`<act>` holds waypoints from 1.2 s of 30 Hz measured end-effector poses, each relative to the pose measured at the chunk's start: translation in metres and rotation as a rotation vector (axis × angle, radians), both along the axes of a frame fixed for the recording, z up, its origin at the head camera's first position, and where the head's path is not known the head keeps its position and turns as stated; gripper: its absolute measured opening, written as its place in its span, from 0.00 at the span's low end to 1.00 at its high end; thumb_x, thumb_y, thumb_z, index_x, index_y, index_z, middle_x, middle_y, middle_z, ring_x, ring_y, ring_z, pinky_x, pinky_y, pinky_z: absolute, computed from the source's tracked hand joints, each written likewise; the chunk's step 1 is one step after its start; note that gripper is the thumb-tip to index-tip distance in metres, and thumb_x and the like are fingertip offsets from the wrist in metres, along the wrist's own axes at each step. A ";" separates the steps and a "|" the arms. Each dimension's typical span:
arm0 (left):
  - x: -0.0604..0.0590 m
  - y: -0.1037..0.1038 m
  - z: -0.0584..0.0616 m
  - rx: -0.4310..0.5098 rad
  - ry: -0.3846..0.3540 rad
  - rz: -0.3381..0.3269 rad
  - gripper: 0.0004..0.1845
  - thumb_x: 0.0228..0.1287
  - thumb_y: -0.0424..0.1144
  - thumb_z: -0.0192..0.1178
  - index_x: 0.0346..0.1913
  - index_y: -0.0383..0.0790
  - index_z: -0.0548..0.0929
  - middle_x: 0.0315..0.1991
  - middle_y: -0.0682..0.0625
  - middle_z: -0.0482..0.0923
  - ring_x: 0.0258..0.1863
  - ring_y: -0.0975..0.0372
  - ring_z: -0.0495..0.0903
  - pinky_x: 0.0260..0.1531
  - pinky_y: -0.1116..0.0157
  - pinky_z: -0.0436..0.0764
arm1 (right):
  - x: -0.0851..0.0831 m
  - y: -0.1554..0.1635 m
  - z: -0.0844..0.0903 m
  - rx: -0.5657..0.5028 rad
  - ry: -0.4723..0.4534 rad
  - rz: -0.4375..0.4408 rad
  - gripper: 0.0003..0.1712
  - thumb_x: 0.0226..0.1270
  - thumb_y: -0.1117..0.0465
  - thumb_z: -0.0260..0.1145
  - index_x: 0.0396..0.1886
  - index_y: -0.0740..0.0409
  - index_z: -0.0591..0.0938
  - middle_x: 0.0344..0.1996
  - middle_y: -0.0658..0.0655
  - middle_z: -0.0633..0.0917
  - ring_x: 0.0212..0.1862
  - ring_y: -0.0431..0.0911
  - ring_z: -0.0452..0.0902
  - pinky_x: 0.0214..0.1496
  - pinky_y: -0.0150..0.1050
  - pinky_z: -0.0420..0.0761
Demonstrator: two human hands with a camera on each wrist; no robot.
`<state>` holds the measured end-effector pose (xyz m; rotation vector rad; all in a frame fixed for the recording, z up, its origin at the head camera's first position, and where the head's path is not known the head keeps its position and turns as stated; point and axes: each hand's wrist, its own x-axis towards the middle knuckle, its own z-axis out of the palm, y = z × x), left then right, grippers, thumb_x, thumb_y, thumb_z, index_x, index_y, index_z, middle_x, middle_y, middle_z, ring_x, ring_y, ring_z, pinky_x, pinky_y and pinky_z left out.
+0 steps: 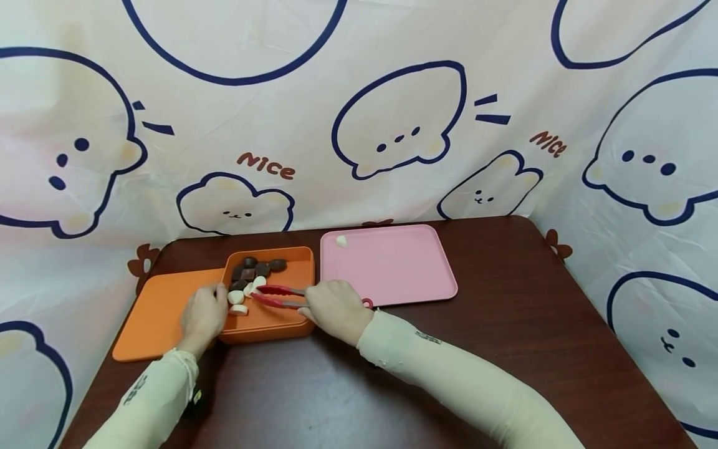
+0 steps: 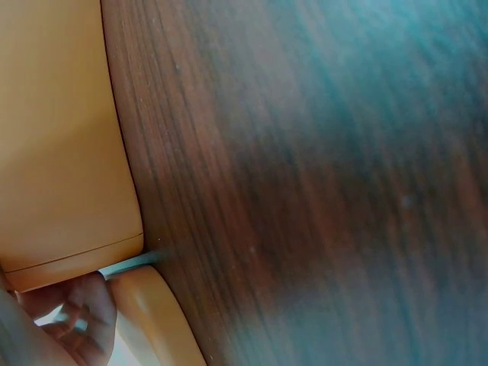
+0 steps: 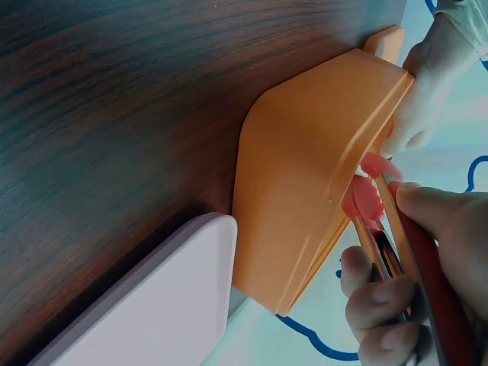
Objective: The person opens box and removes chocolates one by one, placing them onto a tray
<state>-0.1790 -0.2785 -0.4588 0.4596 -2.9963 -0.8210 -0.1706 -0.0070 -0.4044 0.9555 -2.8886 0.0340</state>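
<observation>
An orange box (image 1: 280, 323) holds dark brown chocolate-like pieces (image 1: 262, 269) toward its back and white pieces (image 1: 235, 297) along its left side. My left hand (image 1: 203, 315) grips the box's left wall, thumb at the rim; in the left wrist view its fingers (image 2: 84, 313) curl in beside the box wall. Red-tipped tongs (image 1: 278, 304) are in my right hand (image 1: 338, 307), their tips down among the white pieces. From the right wrist, the red tong tips (image 3: 364, 200) reach over the box rim, slightly apart; whether a piece sits between them I cannot tell.
Right of the box lies a pink tray (image 1: 392, 265) with one white piece (image 1: 341, 241) near its back left corner. An orange lid (image 1: 159, 312) lies to the left, partly under my left arm. The dark wooden table (image 1: 505, 299) meets a patterned curtain (image 1: 314, 199) behind.
</observation>
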 end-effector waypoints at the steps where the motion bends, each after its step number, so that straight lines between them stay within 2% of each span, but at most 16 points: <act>1: 0.000 0.000 0.000 0.000 -0.001 0.001 0.28 0.81 0.51 0.33 0.27 0.40 0.76 0.25 0.44 0.73 0.27 0.53 0.75 0.24 0.61 0.66 | 0.000 0.001 0.001 0.000 -0.006 -0.004 0.21 0.72 0.40 0.64 0.27 0.49 0.83 0.20 0.47 0.82 0.22 0.41 0.76 0.25 0.38 0.80; 8: 0.000 0.000 -0.001 0.004 -0.007 0.010 0.29 0.81 0.51 0.33 0.27 0.40 0.76 0.24 0.45 0.73 0.27 0.53 0.75 0.24 0.61 0.66 | 0.000 0.009 0.003 -0.001 -0.035 -0.014 0.20 0.73 0.40 0.61 0.35 0.50 0.83 0.22 0.46 0.82 0.24 0.41 0.76 0.27 0.37 0.79; 17: 0.002 0.000 -0.002 0.002 0.000 0.004 0.28 0.81 0.50 0.34 0.29 0.40 0.78 0.29 0.42 0.78 0.30 0.52 0.78 0.24 0.62 0.67 | 0.000 0.019 0.007 -0.051 -0.036 -0.037 0.19 0.72 0.39 0.62 0.39 0.49 0.84 0.24 0.46 0.83 0.24 0.42 0.77 0.27 0.39 0.80; 24: 0.002 0.001 -0.002 0.007 0.007 0.002 0.29 0.81 0.51 0.33 0.27 0.40 0.76 0.24 0.44 0.73 0.26 0.53 0.75 0.22 0.62 0.66 | -0.002 0.031 0.010 -0.112 -0.045 -0.066 0.18 0.72 0.40 0.63 0.38 0.49 0.82 0.24 0.47 0.82 0.26 0.44 0.79 0.28 0.42 0.80; 30: 0.002 0.000 -0.002 0.005 0.009 0.005 0.29 0.81 0.51 0.33 0.28 0.40 0.76 0.25 0.44 0.74 0.26 0.53 0.76 0.22 0.62 0.66 | -0.001 0.043 0.009 -0.154 -0.023 -0.075 0.18 0.71 0.40 0.64 0.39 0.49 0.84 0.24 0.48 0.84 0.28 0.46 0.82 0.30 0.44 0.82; 36: 0.000 0.000 -0.003 -0.004 0.018 0.002 0.29 0.81 0.51 0.32 0.27 0.40 0.75 0.24 0.44 0.73 0.26 0.53 0.75 0.23 0.62 0.66 | -0.001 0.057 0.009 -0.200 -0.004 -0.089 0.19 0.69 0.40 0.66 0.38 0.51 0.83 0.21 0.48 0.81 0.26 0.45 0.79 0.29 0.45 0.81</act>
